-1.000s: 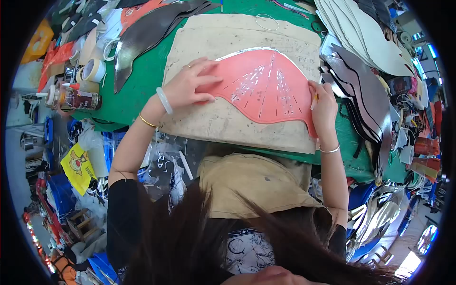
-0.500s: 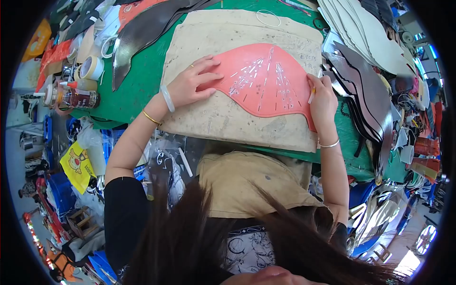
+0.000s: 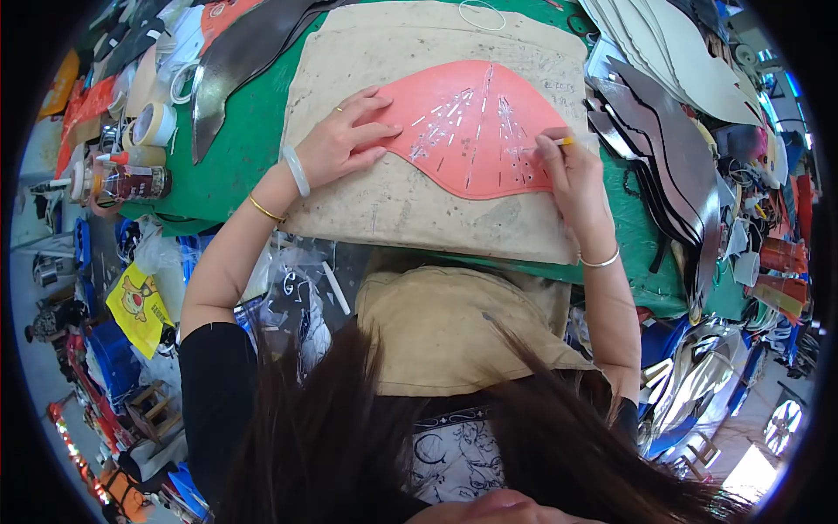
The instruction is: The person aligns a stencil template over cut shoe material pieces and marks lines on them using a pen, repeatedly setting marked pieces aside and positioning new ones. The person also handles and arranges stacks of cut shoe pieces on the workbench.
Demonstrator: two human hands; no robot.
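A coral-pink sheet piece [image 3: 489,179] with a curved outline lies on a beige cloth-covered board [image 3: 367,214]. Slots, small holes and shiny clear strips run across it in a fan. My left hand [image 3: 345,140] rests over its left end, fingers spread and pressing on the edge. At the right end, my right hand [image 3: 572,179] pinches a slim pen-like tool [image 3: 566,141] with a yellow part; its tip is too small to make out. The right fingertips are at the sheet's edge, hiding part of that end.
Green covering [image 3: 236,113] spreads under the board. Dark leather pieces [image 3: 231,65] lie at upper left, more dark pieces [image 3: 663,148] at right, and pale sheets [image 3: 668,61] behind them. Tape rolls [image 3: 154,124] and a jar [image 3: 131,181] stand at left. A white ring [image 3: 482,15] lies on the board.
My right hand has shifted up and left from the sheet's right edge, turning the pen-like tool. My left hand stays on the sheet. The whole view has shifted slightly.
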